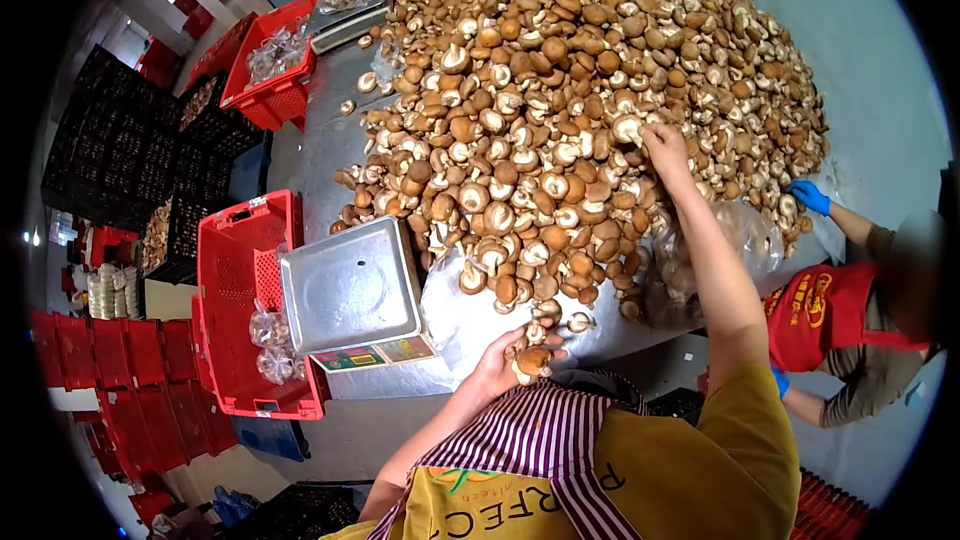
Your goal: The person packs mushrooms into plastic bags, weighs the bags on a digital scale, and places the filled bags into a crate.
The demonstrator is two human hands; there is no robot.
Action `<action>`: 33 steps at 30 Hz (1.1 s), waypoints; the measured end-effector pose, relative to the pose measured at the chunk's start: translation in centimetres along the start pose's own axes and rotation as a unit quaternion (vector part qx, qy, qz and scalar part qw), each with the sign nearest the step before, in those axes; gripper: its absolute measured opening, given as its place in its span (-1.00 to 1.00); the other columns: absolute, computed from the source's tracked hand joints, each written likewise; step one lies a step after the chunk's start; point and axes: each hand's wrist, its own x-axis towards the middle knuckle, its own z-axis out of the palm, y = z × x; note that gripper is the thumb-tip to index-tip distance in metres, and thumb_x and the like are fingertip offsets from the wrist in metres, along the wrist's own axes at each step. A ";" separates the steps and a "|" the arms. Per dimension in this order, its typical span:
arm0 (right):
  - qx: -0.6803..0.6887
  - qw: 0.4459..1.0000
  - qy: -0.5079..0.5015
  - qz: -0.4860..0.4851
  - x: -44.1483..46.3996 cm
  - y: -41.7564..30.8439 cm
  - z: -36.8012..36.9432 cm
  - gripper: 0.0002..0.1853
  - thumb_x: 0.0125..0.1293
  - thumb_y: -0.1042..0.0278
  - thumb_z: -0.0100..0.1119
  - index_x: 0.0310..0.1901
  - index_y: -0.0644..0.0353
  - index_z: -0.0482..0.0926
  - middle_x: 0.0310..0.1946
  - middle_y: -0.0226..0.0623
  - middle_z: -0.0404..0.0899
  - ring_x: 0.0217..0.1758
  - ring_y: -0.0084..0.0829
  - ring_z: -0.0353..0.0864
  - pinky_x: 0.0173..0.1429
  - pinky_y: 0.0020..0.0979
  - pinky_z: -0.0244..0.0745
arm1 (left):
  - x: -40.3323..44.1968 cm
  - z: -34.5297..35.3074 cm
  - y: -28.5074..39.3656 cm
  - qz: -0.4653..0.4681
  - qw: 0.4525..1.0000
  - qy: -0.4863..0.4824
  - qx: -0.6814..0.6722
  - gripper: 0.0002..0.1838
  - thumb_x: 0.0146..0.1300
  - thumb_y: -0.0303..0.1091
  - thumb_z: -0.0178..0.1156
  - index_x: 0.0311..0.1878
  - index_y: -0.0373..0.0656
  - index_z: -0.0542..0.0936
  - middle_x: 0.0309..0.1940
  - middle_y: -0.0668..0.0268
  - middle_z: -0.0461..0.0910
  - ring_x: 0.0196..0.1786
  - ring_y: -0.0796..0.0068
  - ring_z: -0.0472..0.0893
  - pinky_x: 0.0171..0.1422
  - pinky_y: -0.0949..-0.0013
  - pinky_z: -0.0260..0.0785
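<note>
A big heap of brown shiitake mushrooms covers much of the metal table. My right hand reaches over the heap, its fingers closed on a shiitake mushroom whose pale underside faces up. Close to my body, at the table's near edge, my left hand cradles a few shiitake mushrooms. A loose mushroom lies on the table just beyond it. Left of the heap stands a scale with a bare metal pan. Under my right forearm is a clear plastic bag with mushrooms inside.
Beside the scale, a red crate holds bagged mushrooms. Farther back are another red crate and a second scale with a bag on it. A blue-gloved co-worker's hand touches the heap's right edge. Black crates are stacked left.
</note>
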 end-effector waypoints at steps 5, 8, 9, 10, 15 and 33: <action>0.138 0.988 -0.029 0.068 -6.8 1.2 0.2 -0.72 0.40 0.27 0.16 0.03 0.27 0.57 -0.15 -0.23 0.65 -0.08 -0.46 0.60 0.03 -0.42 0.49 | 1.2 0.6 0.4 -0.016 0.999 0.003 -0.036 -0.40 0.38 -0.04 0.01 0.38 -0.20 0.30 0.17 -0.07 0.49 0.29 -0.13 0.43 0.14 -0.08 0.51; 0.248 0.961 -0.083 0.087 -10.8 1.2 0.3 -0.73 0.39 0.37 0.17 0.06 0.26 0.53 -0.19 -0.32 0.63 -0.18 -0.58 0.57 -0.13 -0.58 0.46 | 1.7 0.6 0.5 -0.027 0.999 0.002 -0.036 -0.41 0.37 -0.06 0.03 0.36 -0.19 0.33 0.16 -0.07 0.50 0.28 -0.14 0.45 0.20 -0.06 0.47; 0.270 0.958 -0.072 0.069 -12.0 0.8 0.8 -0.75 0.38 0.41 0.17 0.05 0.27 0.53 -0.23 -0.37 0.61 -0.20 -0.64 0.55 -0.18 -0.63 0.44 | 1.9 0.6 0.5 -0.024 0.999 -0.002 -0.033 -0.42 0.37 -0.07 0.05 0.35 -0.19 0.33 0.16 -0.07 0.51 0.27 -0.14 0.45 0.24 -0.06 0.43; 0.254 0.962 -0.073 0.067 -12.7 1.1 1.3 -0.75 0.37 0.42 0.17 0.05 0.27 0.53 -0.23 -0.38 0.61 -0.20 -0.62 0.55 -0.18 -0.63 0.44 | 2.1 0.7 0.5 -0.020 0.999 -0.007 -0.030 -0.42 0.36 -0.07 0.06 0.35 -0.19 0.34 0.15 -0.07 0.51 0.27 -0.15 0.46 0.28 -0.05 0.40; 0.174 0.982 -0.060 0.034 -14.8 -1.4 4.3 -0.62 0.35 0.42 0.16 0.18 0.29 0.48 0.08 -0.16 0.56 0.11 -0.35 0.55 0.18 -0.40 0.47 | 2.8 1.3 0.3 -0.013 0.999 0.023 -0.031 -0.49 0.35 -0.08 0.09 0.26 -0.17 0.40 0.07 -0.02 0.58 0.21 -0.15 0.50 0.37 -0.02 0.31; -0.173 0.979 -0.085 -0.059 -32.2 9.7 7.2 -0.57 0.23 0.25 0.27 0.14 0.07 0.49 -0.17 -0.21 0.58 -0.26 -0.21 0.63 -0.18 -0.27 0.53 | 0.7 -1.0 -2.2 -0.033 0.983 0.183 -0.003 -0.49 0.34 -0.06 0.10 0.25 -0.14 0.46 0.02 0.04 0.60 0.12 -0.05 0.57 0.28 0.01 0.40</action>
